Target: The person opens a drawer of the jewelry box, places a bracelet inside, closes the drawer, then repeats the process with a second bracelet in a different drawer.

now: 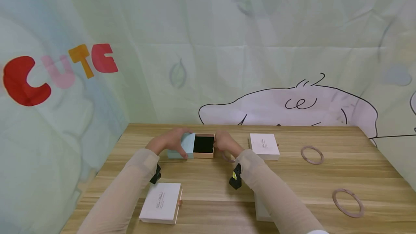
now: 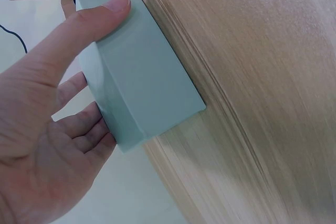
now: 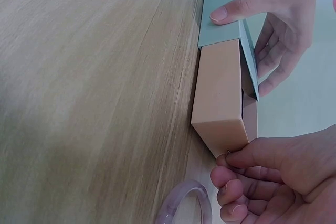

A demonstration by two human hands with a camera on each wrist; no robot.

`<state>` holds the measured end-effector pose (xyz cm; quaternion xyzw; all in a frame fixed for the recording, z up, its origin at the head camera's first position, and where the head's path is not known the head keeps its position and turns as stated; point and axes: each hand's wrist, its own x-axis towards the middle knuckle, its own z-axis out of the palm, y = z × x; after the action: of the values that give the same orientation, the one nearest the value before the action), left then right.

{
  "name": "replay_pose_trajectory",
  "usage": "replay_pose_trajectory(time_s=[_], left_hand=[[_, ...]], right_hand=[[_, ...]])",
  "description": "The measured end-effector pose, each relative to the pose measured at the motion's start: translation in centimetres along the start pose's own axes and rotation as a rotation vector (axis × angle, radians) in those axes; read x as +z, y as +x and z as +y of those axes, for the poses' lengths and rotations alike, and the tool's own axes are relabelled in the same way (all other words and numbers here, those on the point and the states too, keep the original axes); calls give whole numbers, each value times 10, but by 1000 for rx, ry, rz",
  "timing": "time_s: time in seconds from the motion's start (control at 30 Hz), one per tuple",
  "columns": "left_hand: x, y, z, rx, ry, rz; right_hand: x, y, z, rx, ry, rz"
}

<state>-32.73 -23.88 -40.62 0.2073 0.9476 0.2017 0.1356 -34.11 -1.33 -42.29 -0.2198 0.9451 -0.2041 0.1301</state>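
A light blue gift box sleeve point(image 1: 187, 144) lies at the back of the table, its peach inner drawer point(image 3: 216, 85) slid partly out to the right. Black lining point(image 1: 203, 144) shows inside the drawer. My left hand point(image 1: 171, 141) grips the sleeve, thumb point(image 2: 113, 14) on the near side and fingers around the far side. At the drawer's right end, my right hand point(image 1: 225, 143) pinches with thumb and forefinger right at the end wall; what sits between the fingertips is mostly hidden. A pale purple bangle point(image 3: 184, 200) lies on the table just beside the right hand.
A white box point(image 1: 264, 144) stands right of the right hand. Another white box point(image 1: 161, 202) lies front left, and a pale box point(image 1: 261, 208) is partly covered by the right forearm. Two bangles point(image 1: 312, 155) point(image 1: 348, 203) lie at the right. A printed cloth point(image 1: 156, 93) hangs behind the table.
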Motion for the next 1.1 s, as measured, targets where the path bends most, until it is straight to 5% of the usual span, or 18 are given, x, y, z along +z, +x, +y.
replay_pose_trajectory(time_s=[1.1], left_hand=[[-1,0,2,-15,-6,-10]], right_hand=[[-3,2,14,-19,28,34]])
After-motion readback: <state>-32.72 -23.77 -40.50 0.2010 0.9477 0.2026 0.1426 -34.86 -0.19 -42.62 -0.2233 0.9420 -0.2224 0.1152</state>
